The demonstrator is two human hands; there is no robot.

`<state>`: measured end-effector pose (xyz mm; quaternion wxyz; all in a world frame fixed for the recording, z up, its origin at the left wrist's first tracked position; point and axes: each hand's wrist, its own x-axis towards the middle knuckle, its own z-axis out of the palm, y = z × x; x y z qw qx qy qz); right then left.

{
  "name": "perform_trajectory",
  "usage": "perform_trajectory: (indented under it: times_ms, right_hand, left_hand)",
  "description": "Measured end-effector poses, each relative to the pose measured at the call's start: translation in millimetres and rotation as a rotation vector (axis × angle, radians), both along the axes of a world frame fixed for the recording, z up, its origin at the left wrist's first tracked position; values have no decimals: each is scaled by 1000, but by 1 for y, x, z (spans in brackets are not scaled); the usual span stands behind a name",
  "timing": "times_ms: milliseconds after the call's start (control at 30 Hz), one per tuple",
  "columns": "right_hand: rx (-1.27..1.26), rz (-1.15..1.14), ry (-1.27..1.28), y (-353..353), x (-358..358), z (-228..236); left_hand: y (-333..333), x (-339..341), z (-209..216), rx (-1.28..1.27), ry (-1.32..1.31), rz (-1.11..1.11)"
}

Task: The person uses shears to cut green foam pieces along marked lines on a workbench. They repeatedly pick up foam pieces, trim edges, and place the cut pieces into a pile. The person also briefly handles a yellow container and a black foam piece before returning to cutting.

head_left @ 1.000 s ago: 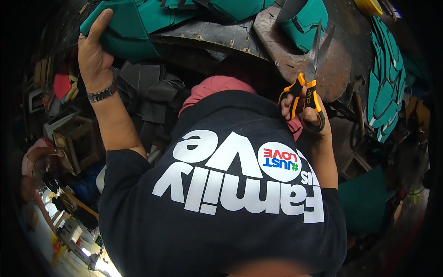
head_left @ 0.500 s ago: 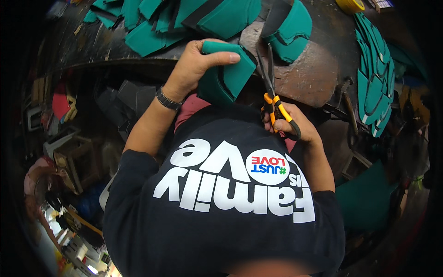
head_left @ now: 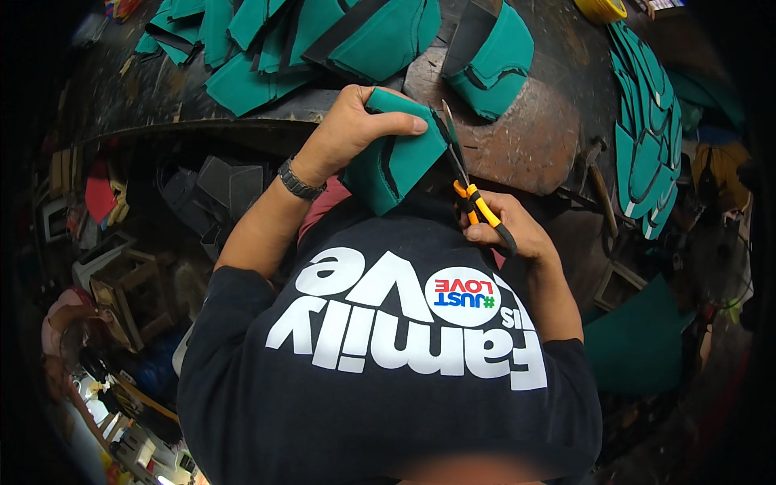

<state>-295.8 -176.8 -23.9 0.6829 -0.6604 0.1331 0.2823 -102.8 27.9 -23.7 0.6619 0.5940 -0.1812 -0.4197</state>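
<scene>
My left hand [head_left: 356, 129] is closed on a folded green fabric piece [head_left: 404, 166] with black strips, the thumb pressed flat on its upper face. The piece hangs over my lap, in front of the worktable edge. My right hand [head_left: 517, 225] grips scissors [head_left: 483, 207] with orange-yellow and black handles. Their dark blades point up and lie along the right edge of the piece. Whether the blades touch the fabric I cannot tell. My fingers partly hide the handles.
Green and black pieces [head_left: 283, 40] pile up at the table's far left. Another green piece [head_left: 503, 69] lies by a worn brown board [head_left: 529, 149]. At right are overlapping green pieces [head_left: 643, 153], a wooden-handled tool [head_left: 602, 190] and a yellow roll [head_left: 602, 10]. A person [head_left: 69, 315] appears at lower left.
The scissors have shifted slightly left and down, and their blades now lie closer together against the fabric's right edge. My left hand and the piece sit a little lower in view.
</scene>
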Motion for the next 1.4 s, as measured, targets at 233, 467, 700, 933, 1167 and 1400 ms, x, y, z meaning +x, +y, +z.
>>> perform_trajectory:
  times_ms: [233,467,700,933,1167,1400]
  right_hand:
    - [27,-1,-26,3,-2,-1]
    - [25,-38,12,4,-9,3]
    - [119,-59,6,4,-14,-4]
    - [254,19,-99,-7,-13,-12]
    - [90,-80,-28,1,-16,-6]
    - [16,-154,-26,5,-22,-3]
  left_hand:
    - [6,-1,2,4,27,-8]
    - [5,-7,0,-7,-7,13]
    - [7,-8,8,18,5,-22]
    - [1,-9,12,-9,-2,-44]
    - [-2,-9,12,29,-6,-27]
    - [-4,-13,14,77,-5,-26]
